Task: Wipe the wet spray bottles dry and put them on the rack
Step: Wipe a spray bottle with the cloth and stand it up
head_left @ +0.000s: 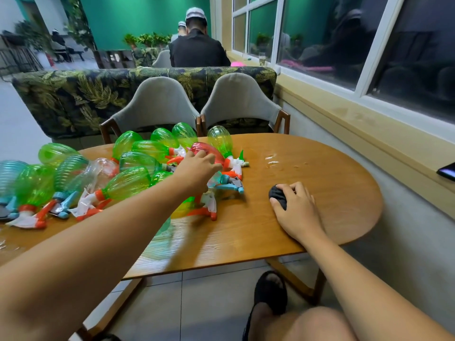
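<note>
Your hands at the counter (327,166), beside heaped bottles (130,182).
Your right hand (296,209) grasps a dark cloth (278,195) on the wood. Your left hand (197,168) lies curled over the red bottle (209,149) at the heap's right edge; a firm grasp cannot be told. Green and blue ones lie sideways leftward.

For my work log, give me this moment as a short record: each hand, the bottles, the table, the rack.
left hand: reaches to the red bottle, fingers on it; grip unclear
right hand: grips the dark cloth, resting on the table
spray bottles: heaped on their sides, left part of table
water drops: on bare wood right of the heap
rack: not in view
</note>
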